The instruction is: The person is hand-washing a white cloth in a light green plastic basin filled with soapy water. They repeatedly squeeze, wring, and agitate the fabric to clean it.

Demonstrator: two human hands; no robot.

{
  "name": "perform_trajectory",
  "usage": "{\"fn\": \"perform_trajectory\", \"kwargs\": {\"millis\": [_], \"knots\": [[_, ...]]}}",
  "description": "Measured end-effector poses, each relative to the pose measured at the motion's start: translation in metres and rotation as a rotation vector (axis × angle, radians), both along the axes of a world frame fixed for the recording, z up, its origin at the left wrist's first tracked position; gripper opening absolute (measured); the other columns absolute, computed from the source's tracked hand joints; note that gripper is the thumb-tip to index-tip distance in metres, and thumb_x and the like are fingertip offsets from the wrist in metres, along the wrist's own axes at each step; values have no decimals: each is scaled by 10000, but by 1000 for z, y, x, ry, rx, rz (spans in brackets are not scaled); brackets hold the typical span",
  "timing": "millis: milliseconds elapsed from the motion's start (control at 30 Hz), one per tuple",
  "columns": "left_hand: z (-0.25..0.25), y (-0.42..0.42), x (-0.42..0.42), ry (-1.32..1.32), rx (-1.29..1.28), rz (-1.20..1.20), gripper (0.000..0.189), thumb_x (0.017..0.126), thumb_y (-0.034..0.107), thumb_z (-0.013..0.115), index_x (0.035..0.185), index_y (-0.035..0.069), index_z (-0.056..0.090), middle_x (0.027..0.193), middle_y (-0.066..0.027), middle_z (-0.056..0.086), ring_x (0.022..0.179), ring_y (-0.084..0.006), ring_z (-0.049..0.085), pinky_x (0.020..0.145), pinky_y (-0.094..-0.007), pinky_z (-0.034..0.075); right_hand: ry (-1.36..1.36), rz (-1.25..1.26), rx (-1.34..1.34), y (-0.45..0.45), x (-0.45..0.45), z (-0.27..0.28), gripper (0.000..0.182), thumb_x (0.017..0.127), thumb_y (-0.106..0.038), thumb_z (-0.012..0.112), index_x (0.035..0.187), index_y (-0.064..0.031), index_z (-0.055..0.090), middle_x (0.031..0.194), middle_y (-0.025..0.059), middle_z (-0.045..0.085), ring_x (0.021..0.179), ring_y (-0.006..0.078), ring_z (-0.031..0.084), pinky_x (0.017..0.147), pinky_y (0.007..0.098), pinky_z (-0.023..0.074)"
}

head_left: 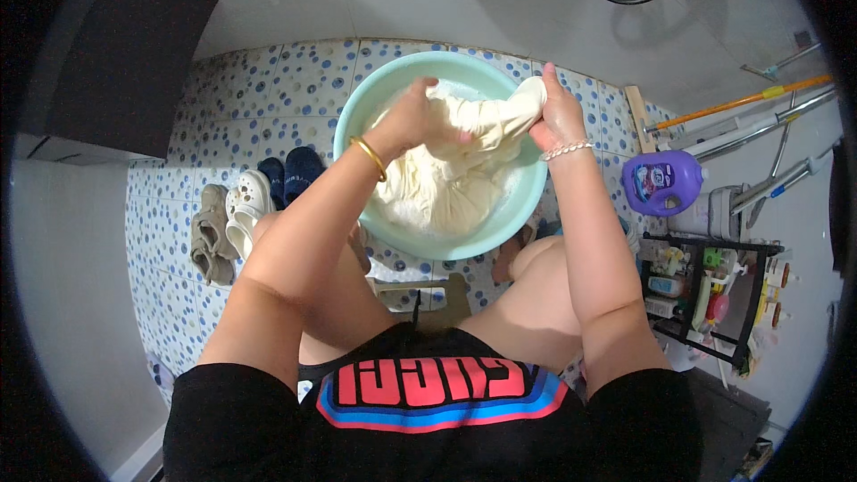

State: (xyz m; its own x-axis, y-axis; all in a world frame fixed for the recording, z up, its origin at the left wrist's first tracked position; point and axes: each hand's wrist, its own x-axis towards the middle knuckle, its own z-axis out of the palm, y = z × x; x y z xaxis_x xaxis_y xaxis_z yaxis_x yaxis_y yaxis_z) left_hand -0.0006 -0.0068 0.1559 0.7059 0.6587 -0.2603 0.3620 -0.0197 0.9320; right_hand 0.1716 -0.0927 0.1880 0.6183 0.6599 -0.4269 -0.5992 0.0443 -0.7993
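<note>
A pale mint plastic basin (348,181) stands on the floor between my feet, with sudsy water inside. Wet cream-coloured cloth (442,194) is heaped in it, partly under foam. My right hand (561,110) grips one end of the cloth and holds it up over the basin's right rim, thumb pointing up. Across the lifted stretch, my left hand (416,119) has the cloth between thumb and fingers, a little blurred. A gold-coloured bangle (369,157) is on my left wrist and a beaded bracelet (566,149) on my right.
A purple detergent jug (663,182) is to the right, near mop poles (743,102) and a black rack (696,294) of bottles. On the left are white clogs (249,204), dark slippers (302,171) and beige shoes (213,234). A dark cabinet (127,47) juts out at upper left.
</note>
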Motion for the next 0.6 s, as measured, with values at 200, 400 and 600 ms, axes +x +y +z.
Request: {"fn": "perform_trajectory", "kwargs": {"millis": [200,400,600], "knots": [[-38,-35,1,314,149,-113,570,591,274,746,1002,-48,519,784,-133,576,751,-177,546,664,-293,441,173,-87,42,-9,6,8,333,867,-306,453,907,24,461,848,95,524,806,205,529,707,370,467],[-45,-21,-9,-294,-21,297,311,813,220,531,1020,-11,508,791,-63,563,673,-124,511,611,-261,428,-486,492,33,-18,23,0,331,792,-283,574,978,-21,492,868,77,524,822,178,527,726,300,446],[23,-16,-44,-625,-454,203,246,845,143,477,1062,27,468,940,-52,555,787,-115,539,703,-256,451,-1424,1023,-267,-41,-5,14,280,611,-175,721,832,-31,631,879,87,494,876,214,504,786,283,401]]}}
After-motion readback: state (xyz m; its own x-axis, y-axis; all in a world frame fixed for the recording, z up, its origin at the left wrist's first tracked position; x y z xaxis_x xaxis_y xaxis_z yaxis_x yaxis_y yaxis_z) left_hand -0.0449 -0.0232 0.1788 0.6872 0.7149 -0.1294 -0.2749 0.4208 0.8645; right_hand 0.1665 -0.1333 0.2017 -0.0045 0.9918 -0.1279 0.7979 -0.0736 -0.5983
